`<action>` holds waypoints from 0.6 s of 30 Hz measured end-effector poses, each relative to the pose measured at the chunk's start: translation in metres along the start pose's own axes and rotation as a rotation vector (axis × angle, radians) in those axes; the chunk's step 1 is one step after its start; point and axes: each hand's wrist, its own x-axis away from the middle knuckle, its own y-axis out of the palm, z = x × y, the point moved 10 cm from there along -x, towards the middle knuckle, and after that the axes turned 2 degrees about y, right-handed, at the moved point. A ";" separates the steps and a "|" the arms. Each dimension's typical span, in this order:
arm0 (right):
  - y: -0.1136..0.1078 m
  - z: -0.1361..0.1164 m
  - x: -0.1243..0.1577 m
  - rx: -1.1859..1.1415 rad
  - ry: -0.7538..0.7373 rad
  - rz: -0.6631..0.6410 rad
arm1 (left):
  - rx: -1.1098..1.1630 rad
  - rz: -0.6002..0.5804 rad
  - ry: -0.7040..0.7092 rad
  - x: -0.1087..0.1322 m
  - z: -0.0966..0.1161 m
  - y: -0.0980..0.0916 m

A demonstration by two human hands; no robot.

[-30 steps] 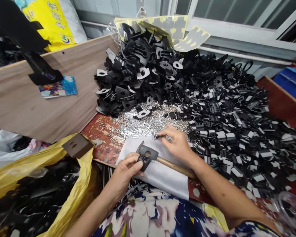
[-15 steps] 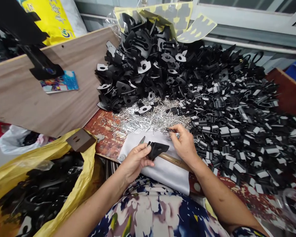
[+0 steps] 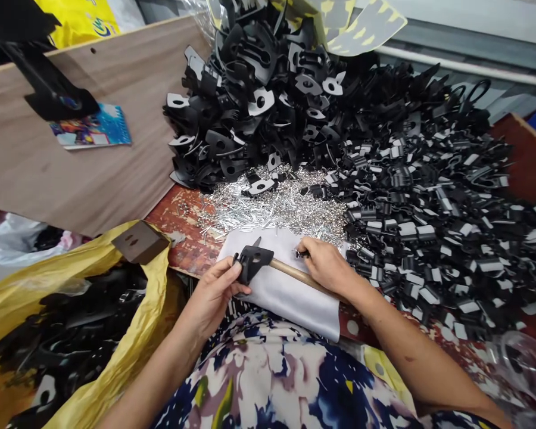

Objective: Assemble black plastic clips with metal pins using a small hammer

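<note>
black plastic part (image 3: 262, 256) held above a pale satiny cloth (image 3: 295, 316), low in the middle of the view, in front of the wearer's lap. the left hand (image 3: 218, 285) has its thumb and forefinger clamped on the part's near-left edge, so the piece lies just to the right of those fingers and a little farther from the body. the left hand is the nearer one; the right hand (image 3: 326, 265) is beside it to the right, with a gap between.

the part's long axis seems to run sideways, slightly tilted, its narrower corner pointing right, roughly towards the right hand. right fingertips are together on a small dark piece (image 3: 301, 254), mostly hidden, so its direction cannot be told. it sits at about the same height in view as the part.

behind the part, a wooden handle (image 3: 297, 274) slants down to the right and passes under the right wrist; whether part and handle touch is unclear.

beyond the cloth lie loose silvery pins (image 3: 268, 211), then a heap of larger black pieces (image 3: 245, 113). smaller black pieces (image 3: 420, 220) spread to the right, and a yellow bag (image 3: 161, 283) stands at left.
</note>
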 end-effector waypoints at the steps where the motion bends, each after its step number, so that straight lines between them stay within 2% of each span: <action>1: -0.001 0.001 0.001 -0.018 0.016 -0.037 | 0.003 -0.011 -0.003 0.001 -0.002 0.001; 3: -0.001 0.002 0.005 -0.062 0.050 -0.097 | -0.003 -0.040 -0.015 0.003 -0.007 0.003; 5: -0.004 0.005 0.008 -0.128 0.086 -0.086 | -0.026 -0.072 -0.033 0.006 -0.011 0.006; 8: -0.016 0.010 0.013 -0.277 0.141 0.064 | -0.097 -0.091 -0.015 0.008 -0.012 0.007; 11: -0.024 0.007 0.014 -0.349 0.130 0.169 | -0.199 -0.049 0.126 0.006 0.002 0.007; 14: -0.023 -0.005 0.009 -0.164 0.057 0.162 | -0.257 -0.008 0.283 0.003 0.021 0.011; 18: -0.015 -0.012 0.001 0.120 -0.010 0.143 | -0.310 -0.028 0.339 0.000 0.027 0.020</action>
